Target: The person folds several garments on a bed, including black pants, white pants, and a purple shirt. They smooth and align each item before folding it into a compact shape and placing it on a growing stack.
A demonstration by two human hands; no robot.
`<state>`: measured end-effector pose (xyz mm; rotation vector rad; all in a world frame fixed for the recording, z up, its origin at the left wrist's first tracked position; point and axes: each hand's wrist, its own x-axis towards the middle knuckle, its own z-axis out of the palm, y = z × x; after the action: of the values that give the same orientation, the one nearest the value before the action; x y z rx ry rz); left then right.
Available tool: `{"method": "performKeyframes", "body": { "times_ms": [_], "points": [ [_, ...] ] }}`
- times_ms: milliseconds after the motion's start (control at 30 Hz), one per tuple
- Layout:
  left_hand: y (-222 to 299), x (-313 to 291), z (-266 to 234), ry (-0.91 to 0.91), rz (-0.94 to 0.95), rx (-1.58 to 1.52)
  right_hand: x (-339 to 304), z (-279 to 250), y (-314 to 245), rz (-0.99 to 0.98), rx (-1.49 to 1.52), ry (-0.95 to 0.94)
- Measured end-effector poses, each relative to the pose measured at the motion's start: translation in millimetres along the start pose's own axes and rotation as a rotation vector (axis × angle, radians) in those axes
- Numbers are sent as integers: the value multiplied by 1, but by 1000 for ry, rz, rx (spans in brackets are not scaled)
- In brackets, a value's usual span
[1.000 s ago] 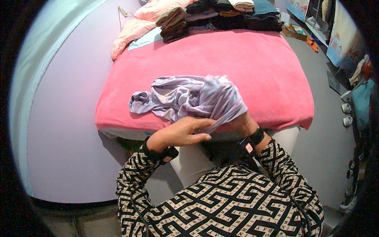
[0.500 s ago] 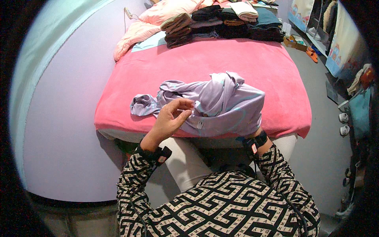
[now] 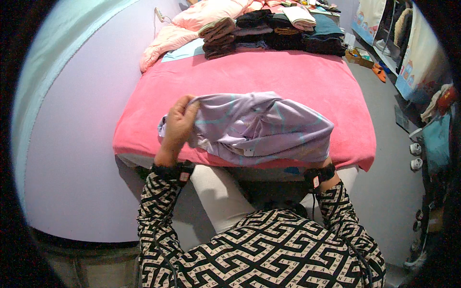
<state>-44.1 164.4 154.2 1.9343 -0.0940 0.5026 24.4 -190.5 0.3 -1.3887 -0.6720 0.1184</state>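
Observation:
A soft lavender garment (image 3: 293, 127) with thin teal lines lies bunched on the near part of the pink bed; its exact kind does not show. Its upper left edge is pinched in my left hand (image 3: 181, 120), which lifts that corner off the bed. A small pale label shows near the front of the cloth. My right hand is inside or under the garment's right end, so its fingers are hidden and only the wrist with a black strap (image 3: 321, 176) comes out below.
Folded dark clothes (image 3: 283, 36) stand in stacks across the far side of the bed (image 3: 273, 72), a folded white cloth (image 3: 298, 17) on top. A pale pink quilt (image 3: 192, 29) lies at the far left. Orange slippers (image 3: 379, 73) and a cardboard box (image 3: 359, 58) are on the floor at right.
My left hand has moved left and up and closed on the garment's edge, pulling it out wider. The right end has shifted slightly right with my right arm.

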Motion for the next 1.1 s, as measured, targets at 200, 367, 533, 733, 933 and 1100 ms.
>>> {"method": "performKeyframes", "body": {
  "times_ms": [200, 367, 533, 733, 933, 1100],
  "points": [
    [15, -43, -92, 198, 78, -98, -17, -13, 5, 95, -7, -165],
    [-59, -80, -175, 450, -133, -212, -23, 8, 16, 128, -42, -472],
    [-162, -144, -211, 454, -367, 494, -11, 30, 21, 140, 5, -616],
    [-179, -167, -141, 410, -314, 260, -10, 70, 11, 207, 180, -823],
    [-139, -135, -25, -78, -337, -35, -22, 129, 4, 147, -147, -1260],
    [-139, -120, 12, -38, 11, 647, 0, 114, -19, 230, -320, -1188]
  ]
}}
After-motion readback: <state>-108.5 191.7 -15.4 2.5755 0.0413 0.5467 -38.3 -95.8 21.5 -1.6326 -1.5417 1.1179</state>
